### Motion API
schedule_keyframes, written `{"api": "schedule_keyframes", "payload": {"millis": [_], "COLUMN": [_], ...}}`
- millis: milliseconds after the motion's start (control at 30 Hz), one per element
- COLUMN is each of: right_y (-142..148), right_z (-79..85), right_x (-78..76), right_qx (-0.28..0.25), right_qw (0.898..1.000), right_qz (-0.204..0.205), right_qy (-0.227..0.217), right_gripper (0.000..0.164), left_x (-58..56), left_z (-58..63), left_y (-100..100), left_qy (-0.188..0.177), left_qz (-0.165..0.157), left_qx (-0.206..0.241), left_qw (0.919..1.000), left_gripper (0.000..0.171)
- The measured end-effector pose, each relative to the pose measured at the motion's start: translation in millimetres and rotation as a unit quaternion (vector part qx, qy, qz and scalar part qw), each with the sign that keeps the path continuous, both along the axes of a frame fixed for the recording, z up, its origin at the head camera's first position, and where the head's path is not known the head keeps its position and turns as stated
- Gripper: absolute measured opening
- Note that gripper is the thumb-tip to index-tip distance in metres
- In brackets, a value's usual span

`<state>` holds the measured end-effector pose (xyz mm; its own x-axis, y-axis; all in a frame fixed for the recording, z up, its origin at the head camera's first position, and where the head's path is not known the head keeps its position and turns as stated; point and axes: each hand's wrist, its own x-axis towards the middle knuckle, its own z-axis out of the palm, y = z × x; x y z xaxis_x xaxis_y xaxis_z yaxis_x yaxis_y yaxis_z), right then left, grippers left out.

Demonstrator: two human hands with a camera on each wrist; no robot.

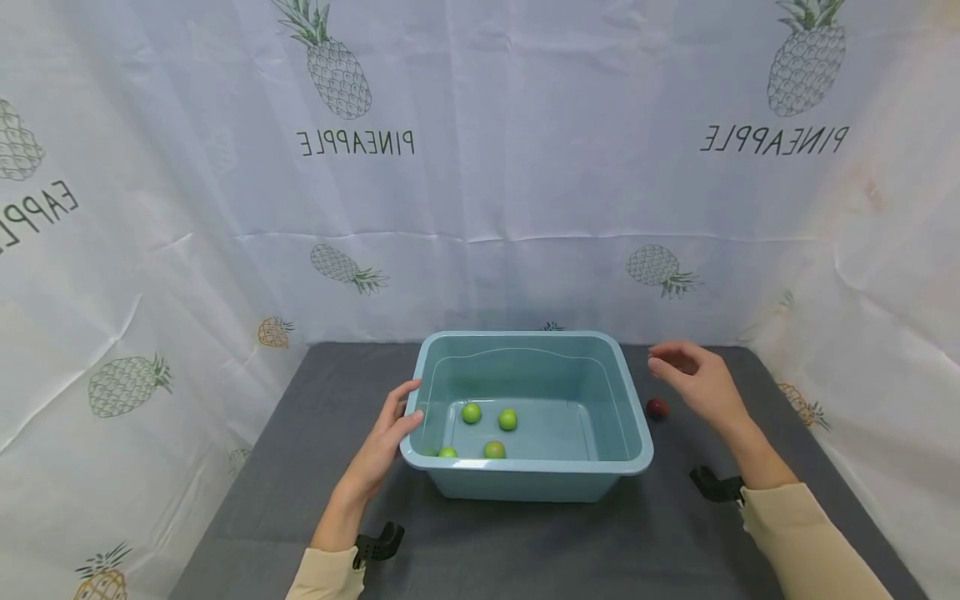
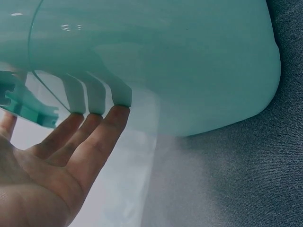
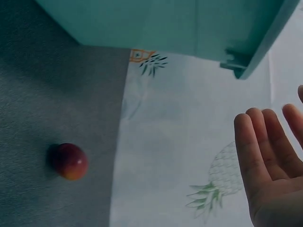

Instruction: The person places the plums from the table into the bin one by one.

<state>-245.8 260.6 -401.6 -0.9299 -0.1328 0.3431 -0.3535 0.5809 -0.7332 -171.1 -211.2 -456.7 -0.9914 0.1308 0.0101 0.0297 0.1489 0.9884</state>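
A blue-green plastic basin [image 1: 525, 483] stands on the dark grey table. My left hand [image 1: 378, 450] holds its left rim; in the left wrist view, the fingers [image 2: 97, 146] press the outer wall. Inside the basin lie several small round green fruits [image 1: 507, 419], one with a yellowish tint. My right hand [image 1: 705, 387] is in the air beside the basin's right side, holding nothing, its fingers [image 3: 251, 146] gently bent and apart from the basin. Below it on the table lies a small red fruit [image 1: 657, 408]; the right wrist view shows its yellow-orange patch.
The dark grey cloth-covered tabletop [image 1: 285, 500] extends around the basin. White curtains [image 1: 525, 183] printed with pineapples hang behind and at both sides. A black band [image 1: 378, 543] is on the left wrist and another black band [image 1: 716, 485] on the right.
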Motion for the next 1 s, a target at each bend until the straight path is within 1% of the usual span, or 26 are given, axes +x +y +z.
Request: {"api": "schedule_keyframes", "payload": {"millis": [100,233,333,567,800,1000], "right_y": [4,6,7,13,20,23], "right_z": [-7.4,-15.8,-21.4,-35.8,-52.2,-66.3], "right_x": [-1.5,-2.9,-3.9,-8.1,-14.6,-20.4], "right_qx": [-0.002,0.007,0.01,0.013,0.0,0.012], "right_qw": [1.0,0.999,0.998,0.997,0.996,0.994], "right_qz": [-0.011,-0.037,-0.048,-0.06,-0.071,-0.087], "right_qy": [-0.003,-0.016,-0.029,-0.039,-0.051,-0.066], "right_gripper": [0.034,0.038,0.042,0.043,0.044,0.043], "left_x": [-0.3,-0.3,0.0,0.0,0.3,0.7], "left_z": [-0.6,-1.7,-2.3,-2.6,-1.2,-0.4], "left_y": [0,0,0,0,0,1], "left_qy": [-0.001,-0.001,0.001,0.003,-0.001,-0.006], "left_qz": [-0.002,-0.002,-0.002,-0.008,-0.002,0.003], "left_qx": [0.003,0.004,0.005,0.007,0.004,0.0], "left_qw": [1.0,1.0,1.0,0.9999,1.0,1.0], "left_gripper": [0.053,0.053,0.053,0.053,0.053,0.052]}}
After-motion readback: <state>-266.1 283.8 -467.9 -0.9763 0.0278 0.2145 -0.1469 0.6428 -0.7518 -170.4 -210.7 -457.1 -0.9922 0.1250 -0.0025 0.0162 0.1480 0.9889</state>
